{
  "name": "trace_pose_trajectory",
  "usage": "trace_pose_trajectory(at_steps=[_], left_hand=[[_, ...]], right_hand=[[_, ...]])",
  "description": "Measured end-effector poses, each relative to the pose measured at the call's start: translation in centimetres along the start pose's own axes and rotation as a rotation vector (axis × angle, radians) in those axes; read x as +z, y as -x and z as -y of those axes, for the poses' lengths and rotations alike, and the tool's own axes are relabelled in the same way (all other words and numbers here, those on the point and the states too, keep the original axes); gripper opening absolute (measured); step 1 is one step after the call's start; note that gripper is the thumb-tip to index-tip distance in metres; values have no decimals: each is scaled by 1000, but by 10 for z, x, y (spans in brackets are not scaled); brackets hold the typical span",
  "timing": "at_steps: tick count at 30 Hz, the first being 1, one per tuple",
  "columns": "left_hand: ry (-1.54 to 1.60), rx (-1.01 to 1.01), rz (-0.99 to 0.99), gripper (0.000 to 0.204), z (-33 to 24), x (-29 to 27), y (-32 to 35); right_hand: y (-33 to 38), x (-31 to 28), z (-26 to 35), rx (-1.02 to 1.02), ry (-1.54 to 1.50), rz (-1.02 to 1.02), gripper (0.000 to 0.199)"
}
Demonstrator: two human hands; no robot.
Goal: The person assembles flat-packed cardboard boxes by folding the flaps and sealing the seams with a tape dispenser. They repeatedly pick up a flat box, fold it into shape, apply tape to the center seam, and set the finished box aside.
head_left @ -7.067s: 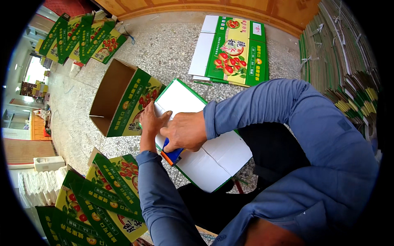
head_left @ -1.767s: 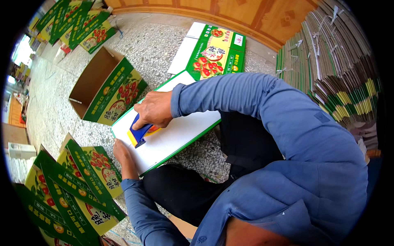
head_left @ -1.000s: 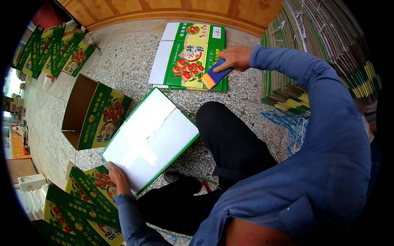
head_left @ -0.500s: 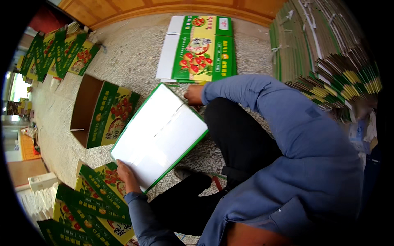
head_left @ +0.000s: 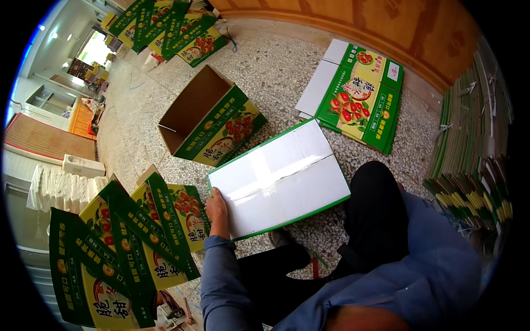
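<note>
A cardboard carton (head_left: 287, 182) with a white panel facing up and green edges lies in front of my crossed legs. Clear, shiny tape runs along the seam in its middle. My left hand (head_left: 217, 212) grips its left edge near the corner, the fingers partly out of sight. My right hand is not visible; only the blue sleeve (head_left: 441, 237) on that side shows. Just beyond the carton, an open-topped box (head_left: 212, 124) with a brown inside and a green-yellow fruit print rests on the speckled floor.
Flattened printed cartons (head_left: 359, 96) lie at the far right by a wooden panel (head_left: 353, 25). Tall bundles of folded cardboard (head_left: 469, 149) stand at the right. Overlapping made-up cartons (head_left: 127, 243) crowd the near left, with more cartons (head_left: 171, 30) at the far left.
My view has swung to the right, shifting the scene leftward-to-right in the picture. My right hand, earlier beside the carton's far right corner, has gone out of sight. My left hand keeps its grip.
</note>
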State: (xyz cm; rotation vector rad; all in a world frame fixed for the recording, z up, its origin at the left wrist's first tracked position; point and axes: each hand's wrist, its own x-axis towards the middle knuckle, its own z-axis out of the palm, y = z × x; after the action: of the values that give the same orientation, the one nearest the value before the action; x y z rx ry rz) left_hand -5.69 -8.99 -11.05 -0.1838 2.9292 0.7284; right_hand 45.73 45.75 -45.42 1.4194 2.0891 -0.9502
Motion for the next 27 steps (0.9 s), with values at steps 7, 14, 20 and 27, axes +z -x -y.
trace_pose_trajectory(at_steps=[7,14,20,27], left_hand=[[63,90,-16,68,-18,-14,42],[200,-65,-146,59,38,-33,132],[1067,-469,237,51,160,4,83],[1382,-255,640,43,73,-7,102]], right_hand=[[-18,-118,156,-426,-130,-382,52],[209,-233,449,-804,-382,87,43],[108,-83,411,-442,-108,222,36],[92,-92,388,-431,-791,582,23]])
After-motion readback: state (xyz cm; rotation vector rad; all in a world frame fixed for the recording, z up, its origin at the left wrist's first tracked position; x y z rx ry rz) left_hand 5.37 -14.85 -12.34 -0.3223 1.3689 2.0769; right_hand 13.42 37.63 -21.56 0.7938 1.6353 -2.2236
